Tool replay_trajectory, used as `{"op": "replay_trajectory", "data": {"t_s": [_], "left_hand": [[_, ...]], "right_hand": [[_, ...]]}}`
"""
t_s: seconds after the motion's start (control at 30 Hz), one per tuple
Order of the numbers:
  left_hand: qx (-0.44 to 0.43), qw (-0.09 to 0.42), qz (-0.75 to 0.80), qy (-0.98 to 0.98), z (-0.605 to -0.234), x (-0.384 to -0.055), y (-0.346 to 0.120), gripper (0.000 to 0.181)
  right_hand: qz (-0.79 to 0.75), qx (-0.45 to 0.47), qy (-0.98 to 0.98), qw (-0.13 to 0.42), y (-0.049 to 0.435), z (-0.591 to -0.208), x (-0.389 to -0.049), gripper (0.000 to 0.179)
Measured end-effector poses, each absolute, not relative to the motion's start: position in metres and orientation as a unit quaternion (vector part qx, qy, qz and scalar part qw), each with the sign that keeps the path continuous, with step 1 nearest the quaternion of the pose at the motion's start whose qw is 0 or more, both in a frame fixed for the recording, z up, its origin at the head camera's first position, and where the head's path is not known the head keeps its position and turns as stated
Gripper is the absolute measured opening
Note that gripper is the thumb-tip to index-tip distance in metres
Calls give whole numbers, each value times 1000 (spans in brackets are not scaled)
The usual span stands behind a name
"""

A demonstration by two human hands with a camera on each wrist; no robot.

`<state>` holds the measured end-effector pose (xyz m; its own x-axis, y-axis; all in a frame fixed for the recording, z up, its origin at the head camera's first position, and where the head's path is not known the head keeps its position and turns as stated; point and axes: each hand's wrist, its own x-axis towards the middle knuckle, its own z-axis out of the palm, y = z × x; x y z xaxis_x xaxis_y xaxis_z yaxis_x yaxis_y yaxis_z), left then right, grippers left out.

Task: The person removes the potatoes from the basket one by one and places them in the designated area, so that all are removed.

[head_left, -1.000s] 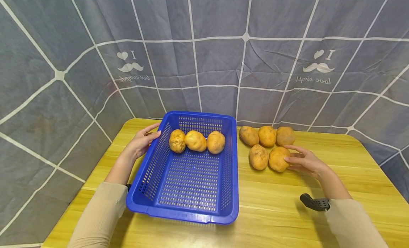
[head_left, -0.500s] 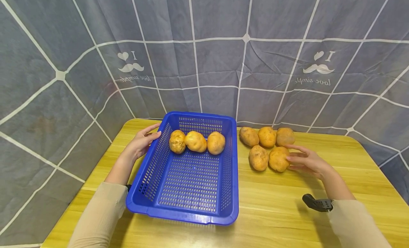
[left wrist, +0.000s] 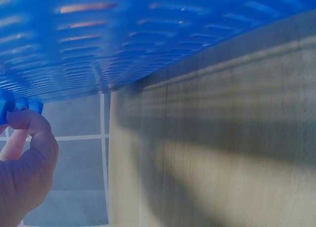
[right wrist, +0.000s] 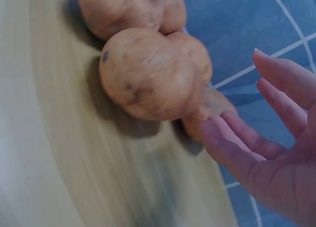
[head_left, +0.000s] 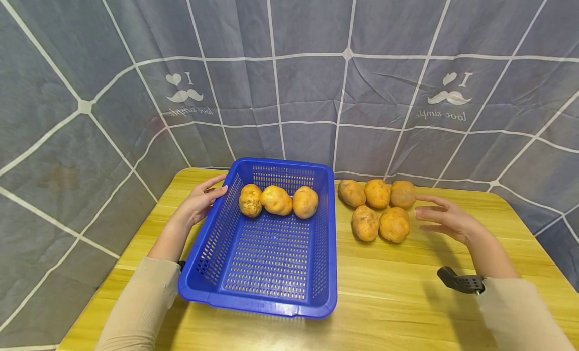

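A blue plastic basket [head_left: 273,305] with slotted walls stands on the table, holding three potatoes in a row near its far end: a left one [head_left: 251,200], a middle one [head_left: 277,200] and a right one [head_left: 305,202]. My left hand [head_left: 199,202] grips the basket's left rim; in the left wrist view the thumb [left wrist: 42,148] bends at the blue edge. Right of the basket several potatoes lie in two rows, the front right potato [head_left: 394,225] among them. My right hand [head_left: 452,221] hovers beside them, fingers spread with nothing between, also apart from the potatoes in the right wrist view.
The wooden table [head_left: 384,300] carries everything. A grey curtain [head_left: 312,94] with white grid lines hangs right behind the table and along its left side. A black wrist mount [head_left: 461,280] juts out by the right sleeve.
My right hand has drawn away from the front right potato, moving to the right, and its fingers have opened wider. The left hand, basket and potatoes stay where they were.
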<state>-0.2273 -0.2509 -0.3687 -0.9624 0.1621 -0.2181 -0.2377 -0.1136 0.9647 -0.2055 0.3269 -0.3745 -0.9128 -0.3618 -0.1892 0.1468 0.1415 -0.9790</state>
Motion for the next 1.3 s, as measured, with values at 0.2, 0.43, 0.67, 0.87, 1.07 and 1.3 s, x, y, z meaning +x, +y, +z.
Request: {"op": "replay_trajectory", "data": {"t_s": [0.2,0.43,0.67,0.87,1.07,1.3], "left_hand": [[-30,136,749,647,-367,-227,-251,64],[-34,133,738,661,-366,-227,-251,64],[-34,132,736,663,-366,-228,-251,62],[-37,135,736,663,-365,-228,-252,63],[-39,132,738,661,-366,-227,-251,62],[-34,134,736,663,-366,-226,-250,61]], "right_hand": [[-643,-78,737,193,319,-359,-209,35],[-658,-85,721,198,300,-340,-215,35],[-661,-96,718,197,273,-326,-221,34],[-642,-106,733,196,251,-318,-225,33],[-648,-110,725,207,229,-313,-231,33],[-638,-104,735,205,204,-311,-235,45]]}}
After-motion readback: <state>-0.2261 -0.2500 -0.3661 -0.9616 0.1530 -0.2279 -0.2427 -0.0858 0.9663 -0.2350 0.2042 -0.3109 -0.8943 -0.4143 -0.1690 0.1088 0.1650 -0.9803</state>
